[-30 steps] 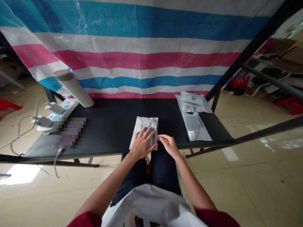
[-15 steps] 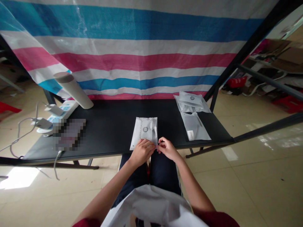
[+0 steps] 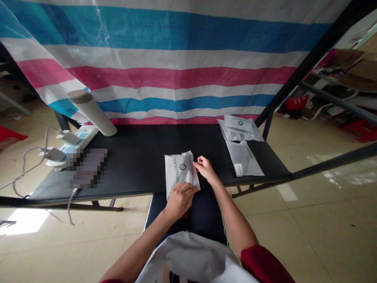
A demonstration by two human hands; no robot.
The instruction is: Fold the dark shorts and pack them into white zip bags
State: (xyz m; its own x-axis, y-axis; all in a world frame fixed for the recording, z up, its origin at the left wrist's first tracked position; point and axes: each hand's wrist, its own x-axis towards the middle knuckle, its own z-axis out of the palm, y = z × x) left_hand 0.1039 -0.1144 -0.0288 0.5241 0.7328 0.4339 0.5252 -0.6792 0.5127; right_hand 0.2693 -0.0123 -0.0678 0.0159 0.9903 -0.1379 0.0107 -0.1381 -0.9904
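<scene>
Pouch [image 3: 180, 173] tilted; right hand [image 3: 206, 169] pinches corner (probably), left hand [image 3: 179, 201] pressing.

From the right hand [image 3: 206, 169], a free way lay at 12 o'clock over the black table [image 3: 153, 143], but grey packets [image 3: 240, 145] stood at 2 o'clock.

left hand [image 3: 179, 201] palm down, fingers loosely together and angled right, right hand [image 3: 205, 169] higher and farther forward, thumb and forefinger pinched, wrist bent, bare forearms [image 3: 235, 224] angled inward toward each other, dark red sleeve [image 3: 262, 265] on right arm
</scene>
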